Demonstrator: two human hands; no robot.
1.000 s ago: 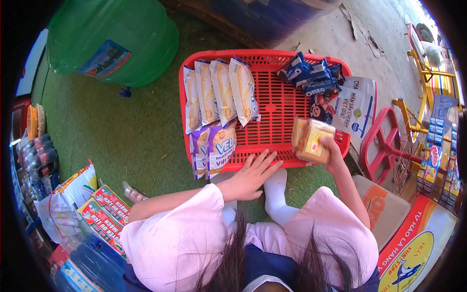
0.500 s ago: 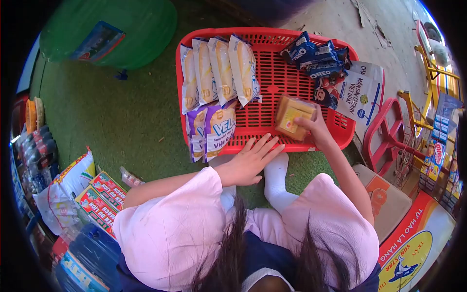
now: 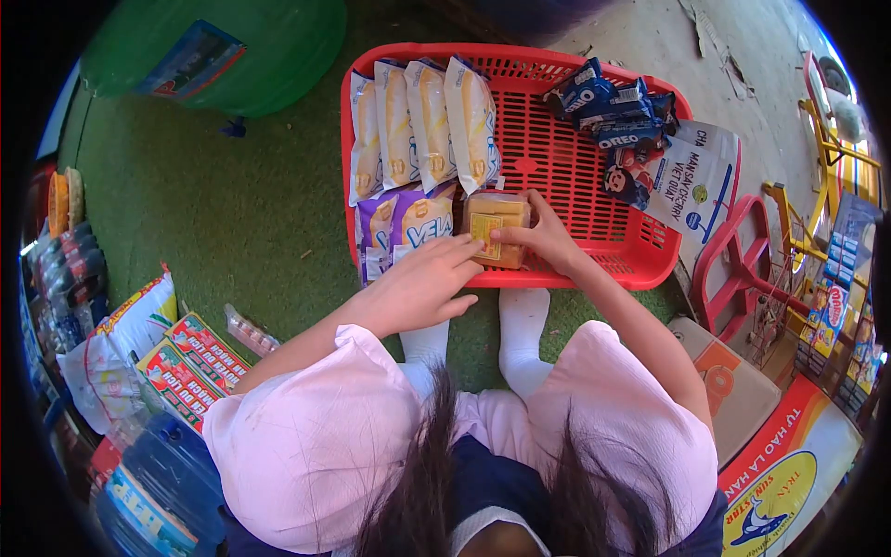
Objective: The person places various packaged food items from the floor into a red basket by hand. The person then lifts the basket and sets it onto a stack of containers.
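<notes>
In the red plastic basket (image 3: 594, 283), my right hand (image 3: 548, 239) grips a clear pack of yellow-brown food with a yellow label (image 3: 497, 227). The pack stands by the basket's near edge, just right of two purple sandwich bags (image 3: 408, 218). My left hand (image 3: 432, 278) reaches over the near rim with its fingers stretched out, partly covering the purple bags. Its fingertips meet the left side of the pack. Behind them, several white-and-yellow bags (image 3: 422, 125) stand in a row. Blue Oreo packs (image 3: 622, 116) and a white printed pouch (image 3: 691, 176) fill the right end.
A large green container (image 3: 278, 56) stands on the green turf at the back left. Stacked red-green cartons (image 3: 190, 371) and a blue water jug (image 3: 167, 483) lie to my left. At right are a red frame (image 3: 738, 251) and a cardboard box (image 3: 729, 385).
My right hand has carried the clear pack leftward along the basket, up beside the purple bags. The left hand has shifted left and now touches the pack.
</notes>
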